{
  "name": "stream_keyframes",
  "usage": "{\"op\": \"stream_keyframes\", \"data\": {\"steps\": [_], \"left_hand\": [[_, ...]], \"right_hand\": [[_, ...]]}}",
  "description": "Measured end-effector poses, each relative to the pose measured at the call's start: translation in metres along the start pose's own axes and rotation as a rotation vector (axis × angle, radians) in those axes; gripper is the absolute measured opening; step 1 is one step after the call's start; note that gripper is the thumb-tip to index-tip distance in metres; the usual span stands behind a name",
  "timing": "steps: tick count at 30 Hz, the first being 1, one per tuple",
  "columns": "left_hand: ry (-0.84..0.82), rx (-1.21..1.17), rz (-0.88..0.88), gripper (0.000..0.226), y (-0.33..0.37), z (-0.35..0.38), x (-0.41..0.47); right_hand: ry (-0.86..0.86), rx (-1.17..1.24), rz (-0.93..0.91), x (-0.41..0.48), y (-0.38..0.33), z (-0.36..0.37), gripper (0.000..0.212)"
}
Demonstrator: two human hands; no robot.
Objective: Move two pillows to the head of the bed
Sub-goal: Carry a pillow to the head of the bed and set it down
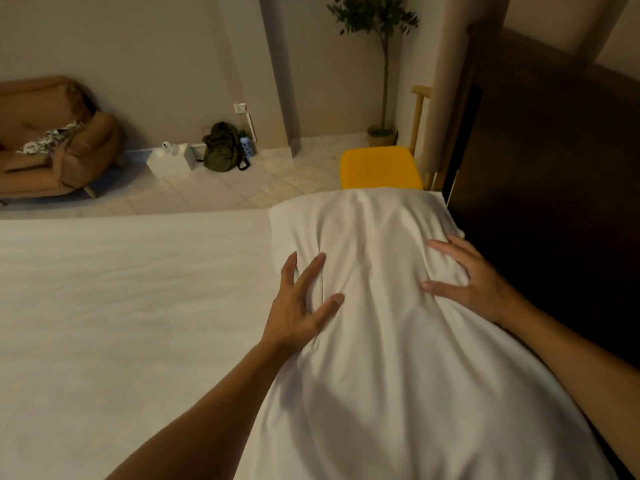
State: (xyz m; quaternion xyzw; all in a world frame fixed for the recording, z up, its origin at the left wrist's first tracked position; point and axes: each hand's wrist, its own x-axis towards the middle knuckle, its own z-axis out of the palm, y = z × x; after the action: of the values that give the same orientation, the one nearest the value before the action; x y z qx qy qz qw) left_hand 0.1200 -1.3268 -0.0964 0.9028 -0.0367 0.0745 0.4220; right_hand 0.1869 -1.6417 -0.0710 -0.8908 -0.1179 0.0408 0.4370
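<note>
A white pillow [374, 341] lies lengthwise along the right side of the white bed [121, 306], against the dark wooden headboard [554, 202]. A seam partway along it may mark two pillows end to end; I cannot tell. My left hand [298, 303] rests flat on the pillow's left flank with fingers spread. My right hand [467, 278] presses flat on its right edge beside the headboard, fingers apart. Neither hand grips the fabric.
A yellow stool [381, 166] stands just past the bed's far edge. On the tiled floor are a green backpack [223, 145], a white box [169, 161] and a brown sofa [52, 150] at the left. A potted plant [381, 64] stands by the wall.
</note>
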Motion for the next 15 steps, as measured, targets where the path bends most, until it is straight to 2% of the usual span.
{"op": "stream_keyframes", "data": {"steps": [7,15], "left_hand": [[0.013,0.0,-0.018,0.072,-0.016,0.017,0.037],[-0.081,0.008,-0.128,0.073,-0.053,0.036,0.043]], "right_hand": [[0.012,-0.032,0.026,0.037,0.012,-0.001,0.076],[-0.068,-0.097,0.122,0.043,0.045,0.021,0.08]]}}
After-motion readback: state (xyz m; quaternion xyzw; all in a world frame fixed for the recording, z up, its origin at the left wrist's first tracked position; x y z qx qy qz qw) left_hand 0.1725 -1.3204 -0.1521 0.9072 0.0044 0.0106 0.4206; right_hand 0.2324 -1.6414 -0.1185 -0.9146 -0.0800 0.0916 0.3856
